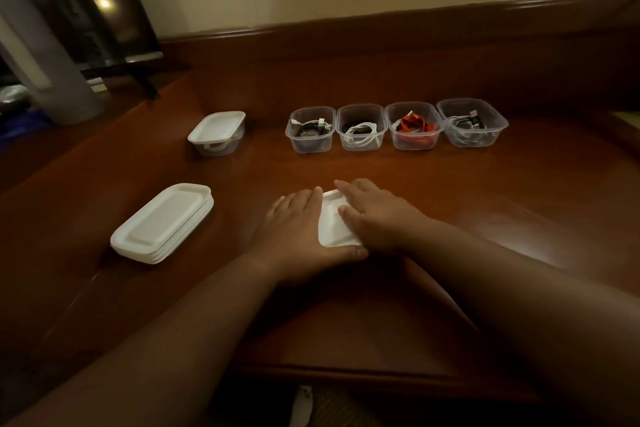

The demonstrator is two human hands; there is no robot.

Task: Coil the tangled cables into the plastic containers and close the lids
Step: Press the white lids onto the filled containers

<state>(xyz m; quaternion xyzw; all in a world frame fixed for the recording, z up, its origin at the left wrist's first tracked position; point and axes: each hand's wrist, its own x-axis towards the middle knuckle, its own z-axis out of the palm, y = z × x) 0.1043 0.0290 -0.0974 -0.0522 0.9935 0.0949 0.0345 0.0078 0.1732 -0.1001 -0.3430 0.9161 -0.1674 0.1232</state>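
Four clear plastic rectangular containers (311, 130) (361, 128) (414, 130) (471, 123) in a row at the far side of the dark wooden table (485, 211), each holding coiled cables and none lidded yet. Farther left, set apart from the row, a fifth container (217, 133) already closed under a white lid. Near left, a stack of white rectangular plastic lids (162, 224), long axis running from near left to far right. At the near centre, a single white plastic lid (333, 222) pressed flat from both sides: left hand (298, 229) along its left edge with fingers straight and thumb tucked under the near edge, right hand (374, 215) laid over its right part, fingers extended and flat. Neither hand curled round the lid; both spread wide and pressing. Whether a container sat beneath that lid could not be told, being hidden by the hands. Judged as the closing stage, with coiling apparently done. Open containers lay straight ahead and slightly right of the hands, well apart from them, the right hand nearer to the row, the left hand nearer to the lid stack.
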